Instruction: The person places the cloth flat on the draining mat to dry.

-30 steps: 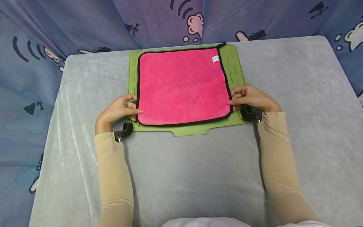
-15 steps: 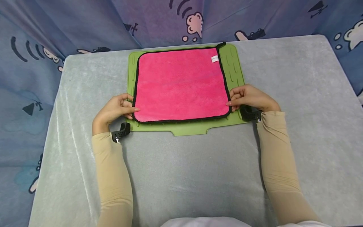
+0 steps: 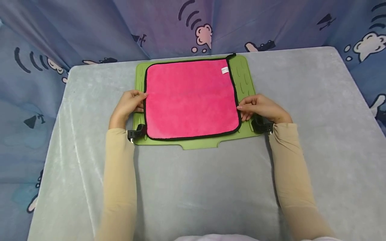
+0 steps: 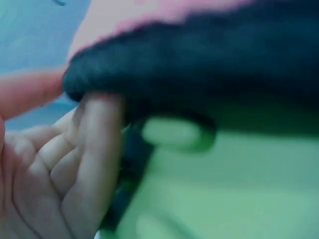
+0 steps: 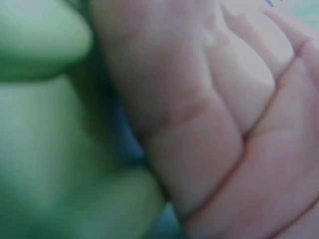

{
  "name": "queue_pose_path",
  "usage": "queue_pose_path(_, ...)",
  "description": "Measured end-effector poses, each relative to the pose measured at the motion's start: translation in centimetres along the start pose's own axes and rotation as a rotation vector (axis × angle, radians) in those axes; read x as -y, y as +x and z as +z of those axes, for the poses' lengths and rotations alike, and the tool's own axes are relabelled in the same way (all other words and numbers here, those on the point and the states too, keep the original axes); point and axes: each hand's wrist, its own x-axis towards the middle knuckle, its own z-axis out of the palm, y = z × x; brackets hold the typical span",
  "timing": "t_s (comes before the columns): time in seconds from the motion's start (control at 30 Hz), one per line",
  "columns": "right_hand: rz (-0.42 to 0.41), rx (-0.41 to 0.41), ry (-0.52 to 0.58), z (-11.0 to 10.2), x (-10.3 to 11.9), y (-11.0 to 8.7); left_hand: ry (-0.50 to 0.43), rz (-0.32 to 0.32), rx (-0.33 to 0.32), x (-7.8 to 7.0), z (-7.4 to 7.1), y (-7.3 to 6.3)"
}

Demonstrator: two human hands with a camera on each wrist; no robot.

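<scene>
A pink cloth [image 3: 190, 100] with a black border and a small white label lies spread over a green ridged mat [image 3: 199, 144]. My left hand [image 3: 129, 104] pinches the cloth's left edge around its middle. In the left wrist view, the thumb and a finger [image 4: 102, 149] meet the black border from opposite sides. On the right edge, nearer the front corner, my right hand [image 3: 260, 107] has its thumb on top and its fingers partly hidden beneath. The right wrist view shows those fingers [image 5: 184, 109] close against the mat's ridges; the cloth is out of sight there.
A table with a pale grey velvety cover [image 3: 199, 187] bears the mat. Patterned blue-purple curtains [image 3: 163, 26] hang behind it and along the sides. Each wrist wears a black camera mount, the left mount [image 3: 137, 132] standing over the mat's edge.
My left hand has slid from near the cloth's front left corner up toward the middle of its left edge. My right hand keeps its place on the cloth. The head view has shifted slightly.
</scene>
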Motion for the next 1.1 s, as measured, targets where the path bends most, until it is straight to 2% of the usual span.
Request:
queue_pose_path(0.1,0.009,-0.028,0.010,0.5,-0.2,0.1,-0.014,-0.019,-0.075,-0.2,0.0,0.9)
queue_pose_path(0.27,0.022,-0.076,-0.010,1.1,-0.1,0.5,0.000,-0.036,-0.133,-0.2,-0.1,1.3)
queue_pose_path(0.47,0.018,-0.081,-0.017,1.3,-0.1,0.7,-0.015,-0.030,-0.176,-0.3,-0.2,1.2)
queue_pose_path(0.6,0.013,-0.072,-0.005,1.3,-0.1,0.7,0.058,-0.033,-0.139,-0.5,-0.2,0.2)
queue_pose_path(0.8,0.005,-0.039,-0.008,1.3,0.4,0.7,0.149,-0.047,-0.030,0.2,0.1,-2.7)
queue_pose_path(0.97,0.030,-0.051,-0.074,1.1,0.6,0.6,0.201,-0.056,0.006,0.8,0.7,-4.8)
queue_pose_path(1.1,0.060,-0.075,-0.086,1.2,0.6,0.4,0.233,-0.041,0.026,0.9,1.0,-5.6)
